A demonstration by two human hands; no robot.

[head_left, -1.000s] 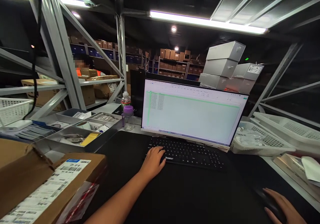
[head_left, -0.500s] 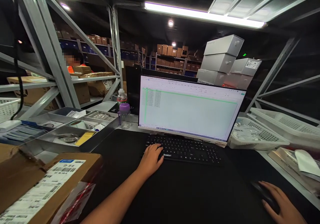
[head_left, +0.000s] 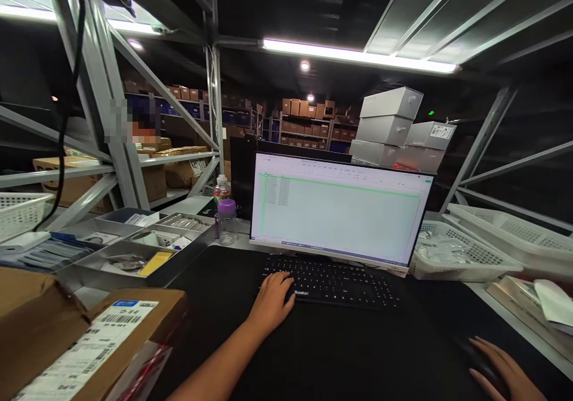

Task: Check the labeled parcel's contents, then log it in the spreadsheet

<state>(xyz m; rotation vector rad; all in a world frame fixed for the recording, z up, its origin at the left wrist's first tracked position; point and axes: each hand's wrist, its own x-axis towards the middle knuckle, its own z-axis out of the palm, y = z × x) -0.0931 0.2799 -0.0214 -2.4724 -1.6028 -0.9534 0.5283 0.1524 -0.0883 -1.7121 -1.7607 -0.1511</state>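
Observation:
My left hand (head_left: 272,299) rests on the left end of a black keyboard (head_left: 331,281), palm down with its fingers stretched over the keys. At the lower right, my right hand (head_left: 510,370) is wrapped round a black computer mouse (head_left: 486,366) on a dark desk mat (head_left: 340,353). Part of that hand runs out of the picture. Behind the keyboard stands a monitor (head_left: 340,216), lit with a spreadsheet: a green row and column are marked, and a few columns of small text fill the upper left. The text is too small to read.
A cardboard box (head_left: 165,311) with a shipping label sits at the front left. Beyond it are divided trays (head_left: 147,252) and a purple-capped bottle (head_left: 227,225). White baskets (head_left: 465,270) and stacked grey boxes (head_left: 385,126) stand right. A person (head_left: 145,129) is behind the left rack.
The view has tilted up slightly, so everything sits lower in the picture. Both hands stay where they were, on the keyboard and the mouse. The screen looks the same.

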